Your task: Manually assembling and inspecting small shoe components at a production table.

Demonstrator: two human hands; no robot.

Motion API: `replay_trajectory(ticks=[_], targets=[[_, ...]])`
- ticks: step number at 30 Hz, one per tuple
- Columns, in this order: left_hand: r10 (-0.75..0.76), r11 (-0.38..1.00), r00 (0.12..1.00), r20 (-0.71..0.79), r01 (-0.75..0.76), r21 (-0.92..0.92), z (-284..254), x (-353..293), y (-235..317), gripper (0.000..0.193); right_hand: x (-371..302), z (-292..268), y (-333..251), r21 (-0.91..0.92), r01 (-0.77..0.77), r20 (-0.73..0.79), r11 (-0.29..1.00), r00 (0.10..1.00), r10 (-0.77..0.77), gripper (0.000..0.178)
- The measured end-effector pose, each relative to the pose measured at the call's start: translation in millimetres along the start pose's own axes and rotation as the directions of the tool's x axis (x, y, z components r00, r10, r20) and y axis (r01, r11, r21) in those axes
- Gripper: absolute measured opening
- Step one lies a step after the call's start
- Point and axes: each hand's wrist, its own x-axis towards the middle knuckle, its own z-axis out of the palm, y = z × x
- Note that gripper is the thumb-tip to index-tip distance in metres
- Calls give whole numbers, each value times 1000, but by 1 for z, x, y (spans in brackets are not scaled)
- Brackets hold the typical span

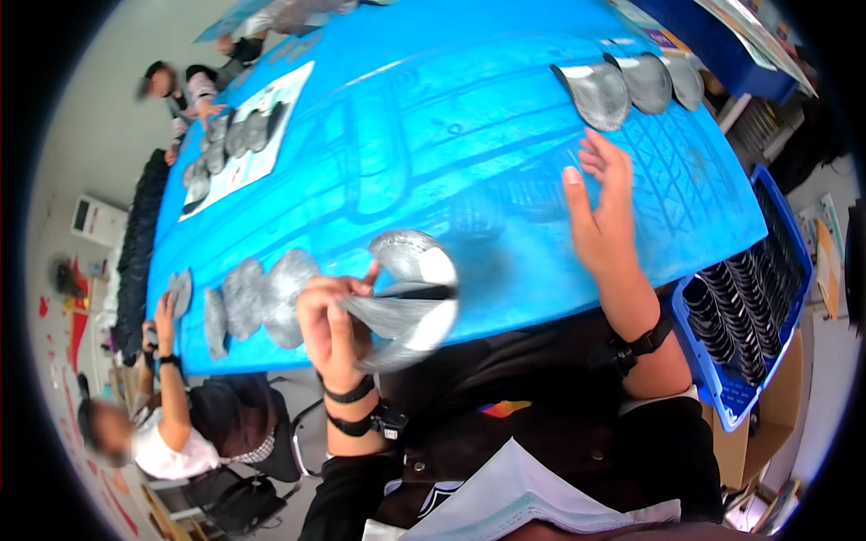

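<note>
My left hand (327, 329) is closed on a grey rounded pad (410, 334) with a pale patch and a dark slit-like gap, held over the table's near edge. Whether this is one folded piece or several together, I cannot tell. My right hand (603, 212) hovers over the table, holding nothing, its thumb apart from the curled fingers. Just beyond its fingertips lies a grey tongue-shaped pad (600, 97) with a white end, the nearest of a row of three. Left of my left hand, several more grey pads (245, 298) lie in an overlapping row.
A blue sheet (433, 117) covers the table. At right, a blue plastic crate (732, 397) holds rows of dark curved pieces. A white printed sheet (287, 99) bears more grey pads at far left. Two people work along the left side, one touching a grey pad (181, 293).
</note>
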Motion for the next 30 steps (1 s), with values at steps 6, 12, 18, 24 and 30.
replay_trajectory(ticks=[6, 12, 18, 24, 30], targets=[[-292, 684, 936, 199, 350, -640, -6, -12, 17, 38, -12, -14, -27, -91, 330, -108, 940, 935, -338, 29], [-230, 510, 914, 333, 405, -759, -6, -31, 36, 43, -49, -47, -96, 262, 158, 102, 952, 977, -190, 25], [-248, 573, 901, 357, 434, -696, 4, -56, 70, 36, -89, -63, -141, 661, -590, 675, 464, 738, -23, 31], [195, 819, 945, 263, -304, 487, 9, -63, 87, 8, -98, -59, -132, 499, -865, 867, -57, 499, 12, 39], [71, 648, 841, 536, -448, 616, 20, -67, 102, 26, -108, -51, -112, 348, -933, 920, 90, 359, 158, 39]])
